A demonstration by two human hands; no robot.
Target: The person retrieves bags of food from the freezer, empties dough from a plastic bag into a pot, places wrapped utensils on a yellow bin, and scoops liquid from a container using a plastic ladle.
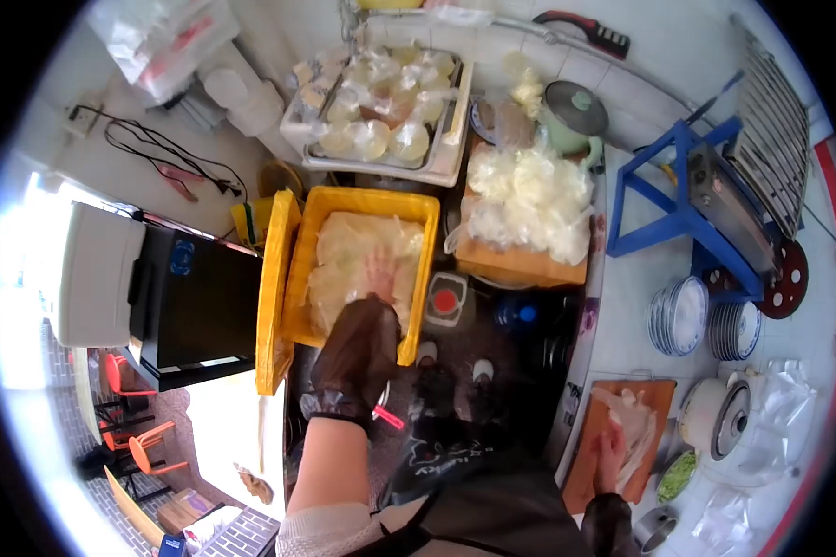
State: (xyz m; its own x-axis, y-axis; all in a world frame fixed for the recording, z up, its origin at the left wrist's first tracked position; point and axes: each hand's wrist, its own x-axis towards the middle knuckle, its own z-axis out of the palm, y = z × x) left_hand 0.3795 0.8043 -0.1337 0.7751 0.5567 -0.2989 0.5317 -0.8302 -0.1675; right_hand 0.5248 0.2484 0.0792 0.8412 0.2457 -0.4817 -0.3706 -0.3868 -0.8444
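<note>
My left hand [381,271] reaches down into a yellow crate [299,278], wearing a dark sleeve cover. Its fingers are spread over a pale, soft mass [344,243] that looks wrapped in clear plastic film. The hand appears to touch its surface without gripping it. To the right, my right hand [609,455] lies on a wooden cutting board [581,483]. It is against pale, limp strips [633,422], whose kind I cannot make out. Its fingers blend into those strips, so their grip is unclear.
A tray of clear plastic bags [372,139] stands behind the crate. More pale bagged stuff [529,200] sits on a wooden block. Along the right counter are a lidded pot [715,418], a bowl of chopped greens [677,476], stacked plates [683,316] and a blue metal frame [673,209].
</note>
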